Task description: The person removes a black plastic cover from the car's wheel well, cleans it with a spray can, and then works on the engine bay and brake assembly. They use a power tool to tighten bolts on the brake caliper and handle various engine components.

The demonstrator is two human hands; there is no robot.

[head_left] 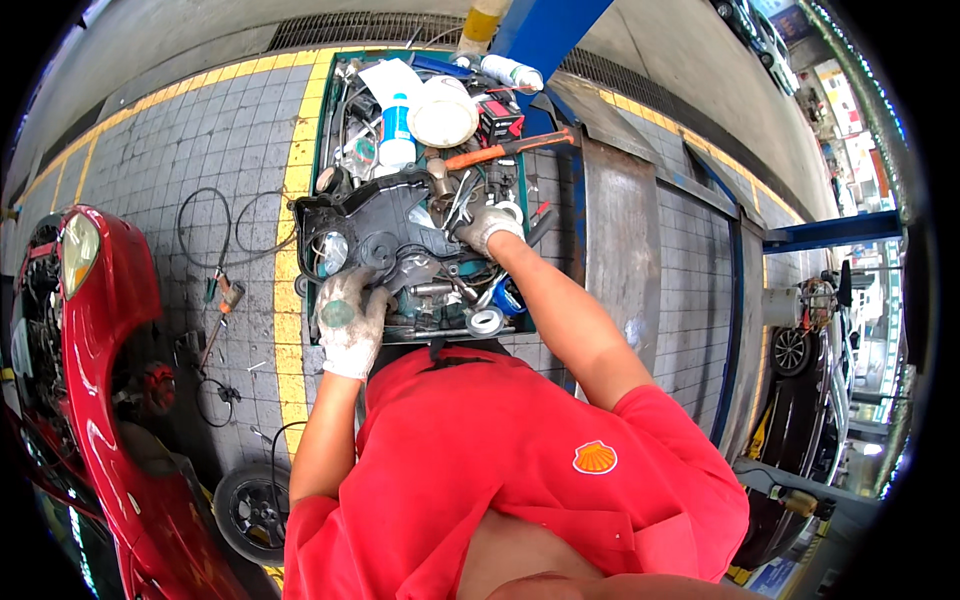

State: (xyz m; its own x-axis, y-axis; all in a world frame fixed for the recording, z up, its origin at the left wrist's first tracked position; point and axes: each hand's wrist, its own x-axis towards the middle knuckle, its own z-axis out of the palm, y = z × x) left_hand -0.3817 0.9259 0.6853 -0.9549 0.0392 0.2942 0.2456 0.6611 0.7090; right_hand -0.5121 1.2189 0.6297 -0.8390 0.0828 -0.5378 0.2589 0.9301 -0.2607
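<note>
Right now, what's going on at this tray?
A person in white gloves has both hands in a cluttered teal tray of tools and parts. The left hand is at the near left edge of a large black plastic part; its grip is unclear. The right hand is beside some shiny metal tools, fingertips partly hidden. An orange-handled hammer lies beyond it, across the tray's right side.

A red car (95, 370) is standing at left, a wheel (245, 510) is lying beside it — a black hose (229, 225) is looping over the tiled floor (230, 125) — and a dark car (800, 430) is sitting far right.
</note>
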